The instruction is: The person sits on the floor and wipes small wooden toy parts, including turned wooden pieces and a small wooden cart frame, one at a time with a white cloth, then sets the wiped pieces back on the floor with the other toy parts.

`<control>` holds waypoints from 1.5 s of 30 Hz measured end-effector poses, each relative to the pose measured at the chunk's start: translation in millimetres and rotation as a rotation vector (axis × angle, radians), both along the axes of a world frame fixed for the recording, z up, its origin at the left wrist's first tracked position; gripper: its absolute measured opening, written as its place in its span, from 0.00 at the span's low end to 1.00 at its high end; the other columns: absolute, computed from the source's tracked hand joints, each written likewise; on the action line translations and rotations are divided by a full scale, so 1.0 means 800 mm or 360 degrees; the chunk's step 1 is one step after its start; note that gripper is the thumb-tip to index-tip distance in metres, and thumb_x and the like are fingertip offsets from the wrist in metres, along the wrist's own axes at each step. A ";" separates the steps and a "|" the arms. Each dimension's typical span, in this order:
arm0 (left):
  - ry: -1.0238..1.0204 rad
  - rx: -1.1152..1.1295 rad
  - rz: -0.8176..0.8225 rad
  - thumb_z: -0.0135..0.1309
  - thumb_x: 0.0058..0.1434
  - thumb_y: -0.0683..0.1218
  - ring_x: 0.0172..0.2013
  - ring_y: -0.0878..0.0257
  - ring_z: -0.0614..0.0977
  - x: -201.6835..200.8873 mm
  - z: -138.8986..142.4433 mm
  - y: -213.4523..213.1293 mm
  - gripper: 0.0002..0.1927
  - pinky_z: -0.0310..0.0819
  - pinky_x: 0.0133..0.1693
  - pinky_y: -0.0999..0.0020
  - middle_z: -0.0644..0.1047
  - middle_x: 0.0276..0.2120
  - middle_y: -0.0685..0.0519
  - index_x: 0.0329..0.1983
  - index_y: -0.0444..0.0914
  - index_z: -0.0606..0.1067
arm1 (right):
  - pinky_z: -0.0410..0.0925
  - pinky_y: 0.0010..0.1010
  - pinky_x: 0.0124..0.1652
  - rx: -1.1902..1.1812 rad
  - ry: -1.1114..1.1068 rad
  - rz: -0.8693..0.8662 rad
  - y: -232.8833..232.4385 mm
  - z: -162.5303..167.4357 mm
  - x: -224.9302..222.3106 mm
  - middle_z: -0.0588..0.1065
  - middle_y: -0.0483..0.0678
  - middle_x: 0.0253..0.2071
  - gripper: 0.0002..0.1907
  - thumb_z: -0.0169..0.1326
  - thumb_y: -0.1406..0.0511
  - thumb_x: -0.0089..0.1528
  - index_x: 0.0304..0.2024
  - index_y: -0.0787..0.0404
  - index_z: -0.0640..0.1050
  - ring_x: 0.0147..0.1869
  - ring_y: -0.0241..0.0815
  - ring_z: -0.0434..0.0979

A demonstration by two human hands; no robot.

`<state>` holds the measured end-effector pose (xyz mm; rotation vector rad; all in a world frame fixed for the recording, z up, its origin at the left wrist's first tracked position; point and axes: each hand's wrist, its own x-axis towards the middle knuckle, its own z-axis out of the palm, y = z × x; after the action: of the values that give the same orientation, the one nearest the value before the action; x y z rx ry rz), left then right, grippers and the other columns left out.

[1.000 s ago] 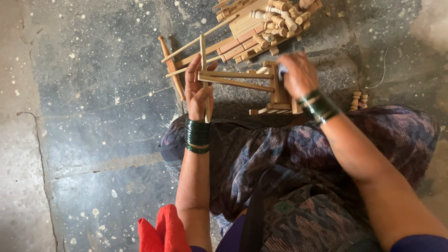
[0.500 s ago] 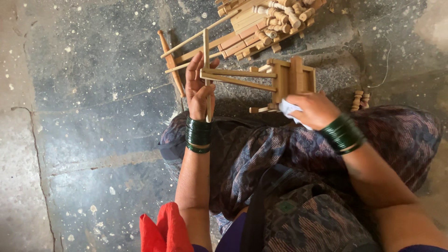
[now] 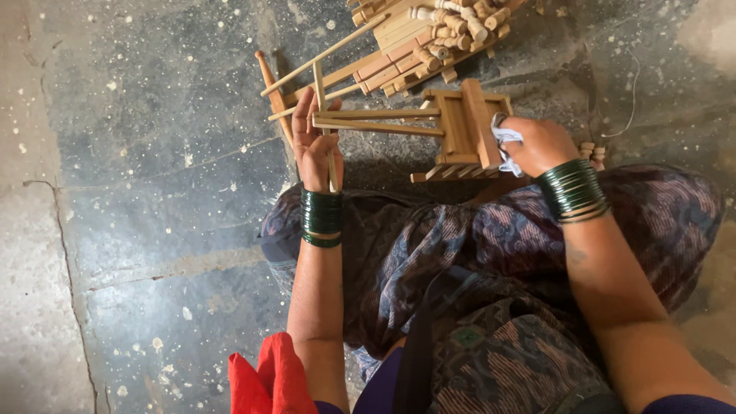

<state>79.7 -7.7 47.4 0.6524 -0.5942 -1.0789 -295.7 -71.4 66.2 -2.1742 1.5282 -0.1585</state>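
Small pale wooden frame piece, slatted, with two long thin rods running left from it; lies on the dark stone floor just ahead of the person's knees. Right hand closed around a crumpled white cloth, pressed against the frame's right edge. Left hand mostly open, fingers extended, palm against the rod ends; a thin upright wooden stick sits along the palm, loosely held by the thumb. Stacked dark green bangles on both wrists. Beyond the frame, at top of view, a heap of turned wooden pegs and flat slats. Lap covered in patterned purple-blue cloth. Red fabric at the bottom edge, beside the left forearm.
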 end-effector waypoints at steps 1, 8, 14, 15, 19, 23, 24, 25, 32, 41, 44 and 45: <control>0.0034 0.0038 0.0003 0.38 0.44 0.26 0.65 0.45 0.72 0.002 -0.001 -0.001 0.47 0.64 0.68 0.54 0.62 0.70 0.38 0.73 0.35 0.60 | 0.72 0.44 0.43 0.0078 0.0085 -0.0039 -0.004 -0.007 0.006 0.81 0.58 0.43 0.13 0.60 0.65 0.63 0.51 0.53 0.80 0.42 0.58 0.80; -0.0031 0.0023 0.0002 0.39 0.44 0.26 0.66 0.42 0.71 0.002 0.005 -0.004 0.48 0.63 0.70 0.51 0.63 0.69 0.35 0.75 0.36 0.57 | 0.72 0.40 0.36 -0.0348 -0.0031 -0.0188 -0.071 -0.054 0.033 0.77 0.57 0.47 0.14 0.60 0.73 0.55 0.44 0.58 0.78 0.38 0.53 0.78; -0.0056 -0.0001 -0.0042 0.39 0.45 0.25 0.68 0.40 0.70 -0.005 0.014 0.000 0.49 0.64 0.70 0.49 0.61 0.71 0.35 0.76 0.37 0.55 | 0.72 0.42 0.42 -0.0560 -0.0026 -0.0153 -0.082 -0.065 0.032 0.77 0.55 0.43 0.13 0.58 0.75 0.56 0.43 0.58 0.80 0.43 0.54 0.78; -0.0045 0.0006 -0.0037 0.39 0.45 0.25 0.68 0.40 0.70 -0.005 0.014 0.000 0.49 0.64 0.70 0.49 0.61 0.71 0.35 0.76 0.37 0.55 | 0.72 0.41 0.42 -0.0487 0.0003 -0.0154 -0.079 -0.063 0.030 0.78 0.54 0.42 0.14 0.57 0.76 0.56 0.42 0.57 0.80 0.43 0.52 0.79; -0.0058 0.0051 0.0003 0.39 0.45 0.25 0.67 0.40 0.70 -0.004 0.015 0.001 0.50 0.64 0.69 0.49 0.60 0.72 0.35 0.76 0.37 0.55 | 0.74 0.40 0.39 0.0019 0.0034 -0.0101 -0.047 -0.053 0.018 0.81 0.55 0.43 0.15 0.56 0.73 0.62 0.49 0.53 0.81 0.37 0.50 0.81; -0.0002 0.0051 0.0001 0.38 0.44 0.25 0.66 0.40 0.71 -0.001 0.009 0.000 0.49 0.66 0.69 0.50 0.59 0.71 0.34 0.75 0.38 0.55 | 0.74 0.37 0.39 0.0141 0.0049 0.0188 -0.027 -0.024 -0.003 0.82 0.53 0.42 0.10 0.59 0.69 0.61 0.46 0.56 0.82 0.37 0.46 0.82; -0.0005 0.0065 0.0012 0.38 0.44 0.25 0.66 0.40 0.71 -0.001 0.006 -0.001 0.49 0.66 0.68 0.50 0.59 0.71 0.34 0.75 0.37 0.56 | 0.74 0.36 0.40 0.0208 0.0068 0.0248 -0.026 -0.014 -0.007 0.82 0.52 0.42 0.09 0.60 0.67 0.62 0.46 0.57 0.82 0.37 0.46 0.82; -0.0009 0.0077 0.0025 0.38 0.44 0.25 0.66 0.40 0.71 0.000 0.004 -0.002 0.49 0.65 0.68 0.51 0.59 0.72 0.35 0.75 0.37 0.56 | 0.74 0.36 0.39 0.0240 0.0001 0.0173 -0.024 -0.005 -0.012 0.82 0.52 0.44 0.11 0.59 0.67 0.62 0.47 0.57 0.81 0.36 0.45 0.82; 0.0047 0.0085 0.0088 0.37 0.45 0.25 0.64 0.40 0.72 0.001 0.000 -0.004 0.47 0.66 0.67 0.52 0.59 0.71 0.32 0.74 0.36 0.58 | 0.74 0.32 0.41 -0.0322 -0.0312 0.0299 -0.016 -0.009 -0.012 0.78 0.55 0.48 0.10 0.63 0.68 0.60 0.44 0.64 0.82 0.40 0.44 0.78; -0.0008 0.0050 -0.0014 0.37 0.45 0.25 0.64 0.41 0.73 0.002 0.009 -0.002 0.47 0.68 0.67 0.51 0.59 0.71 0.35 0.75 0.35 0.57 | 0.72 0.29 0.41 -0.0649 -0.0340 0.0131 -0.110 -0.091 0.049 0.78 0.52 0.45 0.05 0.63 0.73 0.61 0.40 0.61 0.84 0.41 0.42 0.75; -0.0041 0.0027 -0.0065 0.38 0.46 0.25 0.64 0.42 0.73 0.003 0.011 -0.002 0.47 0.69 0.67 0.50 0.60 0.72 0.37 0.75 0.36 0.57 | 0.72 0.32 0.46 -0.0829 -0.0308 0.0134 -0.121 -0.098 0.056 0.78 0.50 0.43 0.06 0.62 0.74 0.60 0.38 0.61 0.84 0.45 0.43 0.76; -0.0047 0.0014 -0.0071 0.38 0.47 0.25 0.64 0.42 0.73 0.003 0.011 -0.001 0.47 0.69 0.67 0.50 0.60 0.71 0.37 0.75 0.36 0.57 | 0.72 0.33 0.49 -0.0895 -0.0295 0.0149 -0.119 -0.097 0.055 0.78 0.50 0.42 0.07 0.62 0.75 0.59 0.38 0.61 0.84 0.46 0.43 0.76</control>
<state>81.8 -8.5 56.4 0.6663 -0.6322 -1.1159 -251.5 -166.7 -11.3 -2.5543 1.3869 -0.8210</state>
